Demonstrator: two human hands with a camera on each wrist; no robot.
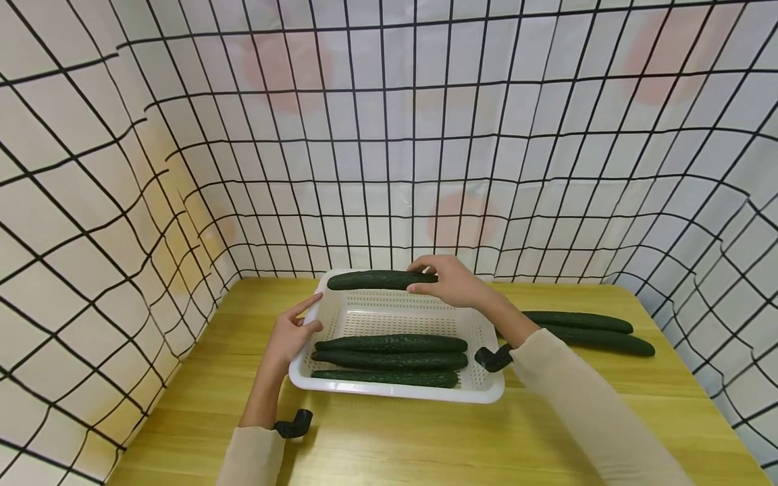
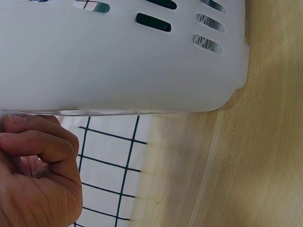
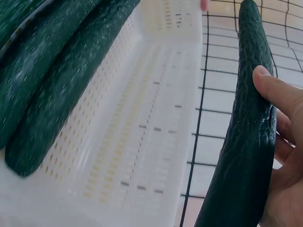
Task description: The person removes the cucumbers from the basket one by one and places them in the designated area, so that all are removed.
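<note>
My right hand (image 1: 448,280) grips a long dark green cucumber (image 1: 373,279) near its right end, with the thumb on the near side. That cucumber lies crosswise above the far rim of a white plastic basket (image 1: 398,393). In the right wrist view the held cucumber (image 3: 246,118) is apart from the basket's side. At the basket's left rim my left hand (image 1: 293,335) holds the edge, thumb toward the inside. The left wrist view shows its curled fingers (image 2: 42,142) against the basket wall (image 2: 118,71). Three cucumbers (image 1: 392,361) lie side by side in the basket's near half.
Two more cucumbers (image 1: 583,331) lie on the wooden table (image 1: 425,445) right of the basket, partly behind my right forearm. Black wire grid panels (image 1: 413,135) with pale sheeting behind them stand at the back and both sides. A black wrist device (image 1: 294,424) sits on each arm.
</note>
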